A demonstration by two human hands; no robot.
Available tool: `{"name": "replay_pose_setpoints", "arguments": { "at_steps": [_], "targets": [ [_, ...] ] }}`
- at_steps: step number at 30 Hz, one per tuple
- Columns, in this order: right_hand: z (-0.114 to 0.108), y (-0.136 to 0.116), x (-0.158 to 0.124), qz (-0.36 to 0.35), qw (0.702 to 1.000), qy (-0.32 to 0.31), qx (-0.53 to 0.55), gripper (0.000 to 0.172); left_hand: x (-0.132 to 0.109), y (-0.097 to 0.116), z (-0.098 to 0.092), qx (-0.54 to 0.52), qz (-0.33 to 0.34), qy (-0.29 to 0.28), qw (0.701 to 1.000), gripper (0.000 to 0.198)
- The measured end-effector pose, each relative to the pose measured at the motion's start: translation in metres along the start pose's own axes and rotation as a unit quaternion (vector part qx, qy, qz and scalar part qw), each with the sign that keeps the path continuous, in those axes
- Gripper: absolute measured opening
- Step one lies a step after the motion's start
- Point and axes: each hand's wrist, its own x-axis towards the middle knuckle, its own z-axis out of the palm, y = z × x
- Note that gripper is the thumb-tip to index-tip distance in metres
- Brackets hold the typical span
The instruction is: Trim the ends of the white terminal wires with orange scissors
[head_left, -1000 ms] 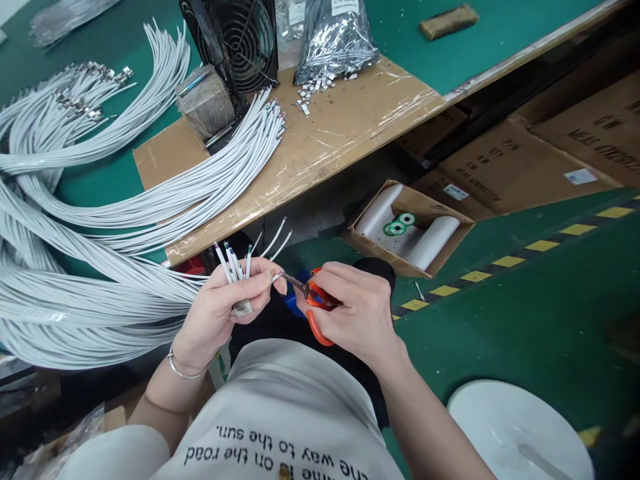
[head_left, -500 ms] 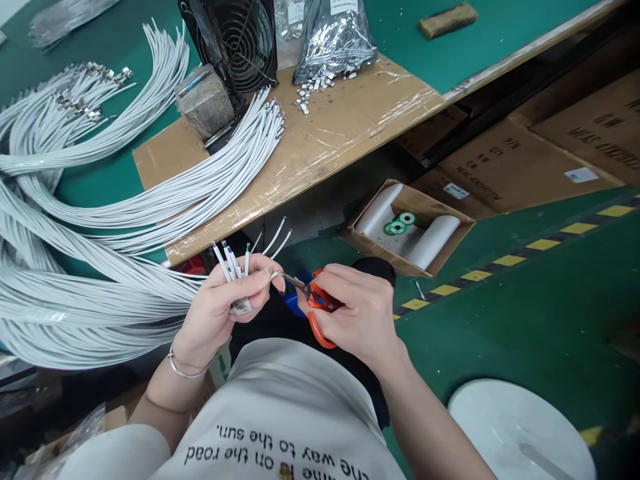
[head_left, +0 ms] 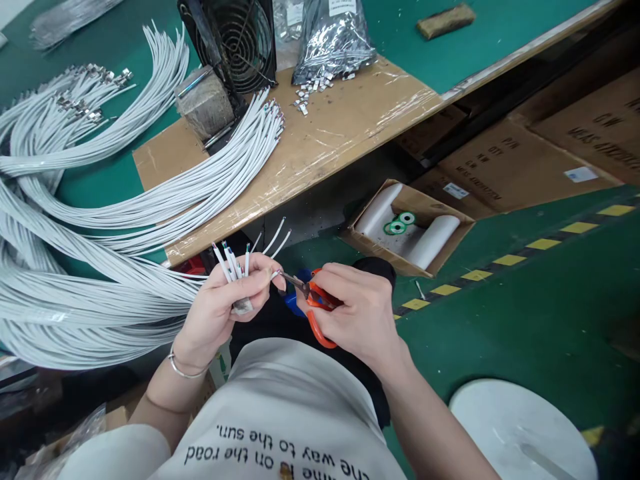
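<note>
My left hand (head_left: 225, 303) is closed around several white cables (head_left: 233, 265), whose cut ends show small coloured wires. One cable end is pinched between thumb and forefinger and points right. My right hand (head_left: 357, 310) grips a pair of scissors (head_left: 320, 327) with orange handles. The scissor tips meet the pinched cable end at the left fingertips; whether the blades are closed on it I cannot tell. From the left hand the cables run back to a large white bundle (head_left: 100, 313) lying over the table edge.
Behind the bundle stands a black fan (head_left: 243, 47) beside a grey block (head_left: 205, 103). A bag of small metal parts (head_left: 333, 43) lies on the cardboard (head_left: 350, 120), some parts spilled. An open carton (head_left: 445, 257) and a white round stool (head_left: 520, 427) are on the right.
</note>
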Motion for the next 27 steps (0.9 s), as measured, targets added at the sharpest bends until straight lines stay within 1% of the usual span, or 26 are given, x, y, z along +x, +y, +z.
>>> {"name": "replay_pose_setpoints", "arguments": {
  "at_steps": [5, 11, 18, 22, 25, 26, 27],
  "targets": [
    [-0.001, 0.0, 0.001, -0.003, 1.0, -0.004, 0.004, 0.041, 0.001, 0.0, 0.001, -0.003, 0.007, 0.007, 1.0, 0.022],
    [0.001, 0.001, 0.001, -0.014, 1.0, 0.004, 0.004, 0.043, 0.0, -0.001, 0.001, -0.01, 0.003, -0.007, 1.0, 0.021],
    [0.005, 0.003, -0.001, -0.011, 1.0, 0.023, 0.003, 0.041, 0.001, -0.001, 0.001, -0.014, 0.009, -0.004, 1.0, 0.018],
    [0.018, -0.003, -0.006, 0.02, 0.997, 0.068, 0.028, 0.041, 0.003, -0.003, 0.003, -0.014, 0.021, -0.006, 1.0, 0.018],
    [0.03, -0.011, -0.007, 0.062, 0.991, 0.095, 0.068, 0.04, 0.003, -0.003, 0.004, -0.011, 0.031, -0.01, 0.999, 0.019],
    [0.032, -0.011, -0.006, 0.081, 0.988, 0.098, 0.09, 0.04, 0.002, -0.003, 0.004, -0.009, 0.035, -0.013, 0.999, 0.019],
    [0.032, -0.009, -0.005, 0.108, 0.98, 0.115, 0.123, 0.04, 0.002, -0.004, 0.003, -0.006, 0.037, -0.016, 0.999, 0.02]
  ]
}}
